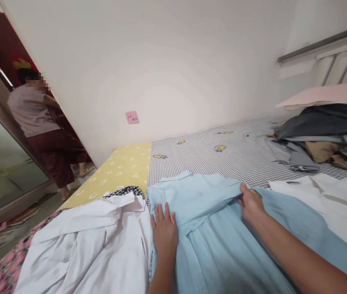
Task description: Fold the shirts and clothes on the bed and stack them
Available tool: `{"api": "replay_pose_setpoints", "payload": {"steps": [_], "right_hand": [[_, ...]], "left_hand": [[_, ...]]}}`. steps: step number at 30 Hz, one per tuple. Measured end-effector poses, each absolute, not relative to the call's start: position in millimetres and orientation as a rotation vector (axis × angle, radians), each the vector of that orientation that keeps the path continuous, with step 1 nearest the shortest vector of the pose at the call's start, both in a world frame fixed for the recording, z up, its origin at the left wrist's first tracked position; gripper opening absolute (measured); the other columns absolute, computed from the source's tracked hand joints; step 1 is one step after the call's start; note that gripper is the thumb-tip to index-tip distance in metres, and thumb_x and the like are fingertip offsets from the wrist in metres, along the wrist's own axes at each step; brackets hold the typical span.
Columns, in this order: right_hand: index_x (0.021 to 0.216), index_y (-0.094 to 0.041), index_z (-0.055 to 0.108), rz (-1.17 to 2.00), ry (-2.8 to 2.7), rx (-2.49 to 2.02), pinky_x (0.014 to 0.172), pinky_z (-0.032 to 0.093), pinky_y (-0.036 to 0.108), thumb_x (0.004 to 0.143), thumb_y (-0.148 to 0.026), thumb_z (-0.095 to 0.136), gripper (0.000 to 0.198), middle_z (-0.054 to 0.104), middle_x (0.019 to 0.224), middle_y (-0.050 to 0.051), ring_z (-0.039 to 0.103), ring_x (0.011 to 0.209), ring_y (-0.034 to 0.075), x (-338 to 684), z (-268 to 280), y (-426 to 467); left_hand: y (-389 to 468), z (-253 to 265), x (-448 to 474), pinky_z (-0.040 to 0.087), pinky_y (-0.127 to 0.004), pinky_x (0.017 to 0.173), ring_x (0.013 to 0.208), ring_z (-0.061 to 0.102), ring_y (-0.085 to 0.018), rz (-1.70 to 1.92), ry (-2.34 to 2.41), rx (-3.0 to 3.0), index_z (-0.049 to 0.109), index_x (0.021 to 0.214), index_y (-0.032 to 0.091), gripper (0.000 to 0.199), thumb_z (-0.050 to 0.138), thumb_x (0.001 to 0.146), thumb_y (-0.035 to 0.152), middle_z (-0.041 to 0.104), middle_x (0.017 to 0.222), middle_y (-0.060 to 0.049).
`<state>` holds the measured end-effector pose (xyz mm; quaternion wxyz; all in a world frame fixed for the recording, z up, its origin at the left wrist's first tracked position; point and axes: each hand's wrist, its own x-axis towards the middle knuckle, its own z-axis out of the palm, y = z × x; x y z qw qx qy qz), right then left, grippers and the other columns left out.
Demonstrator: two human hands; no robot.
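A light blue shirt (204, 200) lies spread across the bed in front of me, its collar toward the wall and one sleeve stretching out to the right. My left hand (165, 228) rests flat on the shirt's left side, fingers extended. Near its right shoulder, my right hand (251, 202) pinches the blue fabric between thumb and fingers. A white button-up shirt (90, 245) lies just left of the blue one. To the right, another white garment (329, 204) is partly covered by the blue sleeve.
Dark, grey and brown clothes (323, 130) are piled at the right under a pink sheet-like item (326, 94). The checked bedsheet (198, 153) meets a yellow section (127, 163). A wall stands behind the bed. Another person (41, 122) stands in the doorway at left.
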<state>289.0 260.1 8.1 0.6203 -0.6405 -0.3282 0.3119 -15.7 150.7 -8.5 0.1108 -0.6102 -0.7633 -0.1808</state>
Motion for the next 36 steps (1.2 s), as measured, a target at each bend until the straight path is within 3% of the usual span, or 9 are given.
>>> {"api": "replay_pose_setpoints", "payload": {"steps": [6, 9, 11, 14, 16, 20, 25, 30, 36], "right_hand": [[0.100, -0.015, 0.076, 0.085, -1.519, -1.497, 0.102, 0.043, 0.050, 0.097, -0.037, 0.044, 0.039, 0.072, 0.101, 0.019, 0.058, 0.116, 0.035, 223, 79, 241], [0.123, -0.028, 0.073, 0.092, -2.058, -1.542, 0.106, 0.037, 0.052, 0.093, -0.026, 0.050, 0.038, 0.069, 0.128, 0.013, 0.057, 0.123, 0.033, 182, 95, 212], [0.135, -0.036, 0.065, 0.257, -2.318, -1.515, 0.107, 0.036, 0.050, 0.090, -0.024, 0.055, 0.048, 0.059, 0.146, 0.008, 0.056, 0.127, 0.030, 167, 85, 191], [0.148, -0.037, 0.053, 0.495, -2.451, -1.431, 0.106, 0.040, 0.044, 0.086, -0.022, 0.061, 0.064, 0.048, 0.157, 0.007, 0.054, 0.133, 0.028, 166, 52, 168], [0.148, -0.036, 0.052, 0.483, -2.368, -1.434, 0.105, 0.042, 0.041, 0.084, -0.019, 0.062, 0.067, 0.049, 0.154, 0.008, 0.054, 0.132, 0.027, 175, 32, 160], [0.141, -0.030, 0.058, 0.426, -2.069, -1.618, 0.089, 0.049, 0.033, 0.089, -0.022, 0.061, 0.053, 0.056, 0.131, 0.010, 0.067, 0.102, 0.022, 185, 20, 163], [0.142, -0.028, 0.054, 0.191, -1.988, -1.606, 0.082, 0.046, 0.032, 0.088, -0.029, 0.069, 0.056, 0.059, 0.121, 0.010, 0.065, 0.099, 0.024, 154, 32, 186], [0.102, -0.025, 0.066, 0.245, -1.967, -1.661, 0.067, 0.035, 0.027, 0.082, -0.003, 0.058, 0.031, 0.067, 0.096, 0.000, 0.065, 0.086, 0.017, 144, 25, 197], [0.100, -0.024, 0.067, -0.028, -2.246, -1.639, 0.066, 0.035, 0.029, 0.080, -0.007, 0.064, 0.027, 0.067, 0.106, 0.004, 0.064, 0.084, 0.018, 197, 16, 181]], "left_hand": [[152, -11, -15, 0.035, -0.060, 0.119, 0.147, 0.043, -0.035, -0.495, -2.193, -1.748, 0.048, 0.151, 0.019, 0.052, 0.039, 0.104, 0.038, 0.049, 0.155, -0.021], [154, -17, -15, 0.038, -0.059, 0.118, 0.145, 0.046, -0.034, -0.511, -2.148, -1.700, 0.050, 0.151, 0.020, 0.050, 0.040, 0.104, 0.036, 0.053, 0.153, -0.019], [154, -20, -15, 0.039, -0.058, 0.117, 0.144, 0.048, -0.033, -0.525, -2.120, -1.694, 0.051, 0.150, 0.021, 0.049, 0.041, 0.104, 0.035, 0.054, 0.152, -0.019], [155, -20, -15, 0.039, -0.058, 0.117, 0.143, 0.048, -0.033, -0.523, -2.108, -1.701, 0.050, 0.150, 0.020, 0.050, 0.041, 0.104, 0.036, 0.054, 0.152, -0.019], [154, -19, -15, 0.039, -0.059, 0.117, 0.144, 0.048, -0.034, -0.505, -2.109, -1.701, 0.049, 0.151, 0.020, 0.050, 0.040, 0.104, 0.035, 0.053, 0.153, -0.019], [154, -16, -15, 0.039, -0.059, 0.116, 0.144, 0.048, -0.035, -0.470, -2.106, -1.693, 0.050, 0.151, 0.018, 0.050, 0.039, 0.104, 0.033, 0.054, 0.152, -0.019], [154, -15, -14, 0.040, -0.058, 0.116, 0.144, 0.048, -0.035, -0.447, -2.119, -1.700, 0.050, 0.151, 0.018, 0.050, 0.040, 0.103, 0.033, 0.054, 0.152, -0.019], [155, -16, -14, 0.041, -0.058, 0.115, 0.143, 0.048, -0.034, -0.459, -2.129, -1.684, 0.050, 0.150, 0.020, 0.050, 0.040, 0.103, 0.032, 0.054, 0.153, -0.017], [154, -15, -13, 0.041, -0.058, 0.115, 0.141, 0.051, -0.036, -0.475, -2.120, -1.684, 0.066, 0.135, 0.014, 0.044, 0.042, 0.102, 0.029, 0.060, 0.146, -0.021]]}}
